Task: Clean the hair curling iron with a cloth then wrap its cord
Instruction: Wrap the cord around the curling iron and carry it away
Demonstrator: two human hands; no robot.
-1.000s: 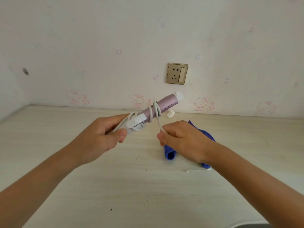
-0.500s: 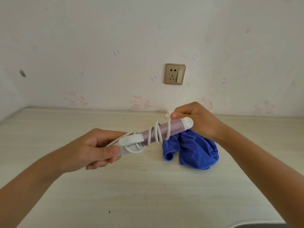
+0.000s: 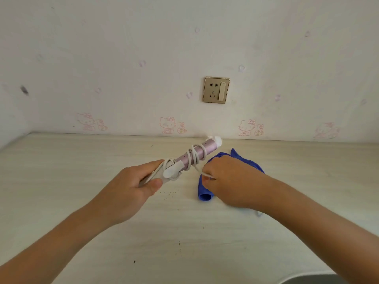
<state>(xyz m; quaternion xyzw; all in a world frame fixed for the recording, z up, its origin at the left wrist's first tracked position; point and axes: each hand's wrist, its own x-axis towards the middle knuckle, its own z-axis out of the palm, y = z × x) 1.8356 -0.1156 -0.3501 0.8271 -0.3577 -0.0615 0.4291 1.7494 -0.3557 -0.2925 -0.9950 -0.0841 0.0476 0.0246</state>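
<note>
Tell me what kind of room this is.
Probably a home bedroom, perhaps a child's: cartoon-cat wallpaper, a household wall socket, and a curling iron held over a pale wooden desk.

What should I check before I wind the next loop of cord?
1. Grip: the left hand holds the iron by its handle: ok.
2. Pinch: the right hand pinches the cord: ok.
3. Loops: they sit on the barrel, and none has slipped off the tip: ok.
4. Unplugged: the socket has nothing in it: ok.
5. Cord left to wind: hidden behind the right hand: cannot tell.
6. The cloth is out of the cord's way: it lies under the right hand: cannot tell.
</note>
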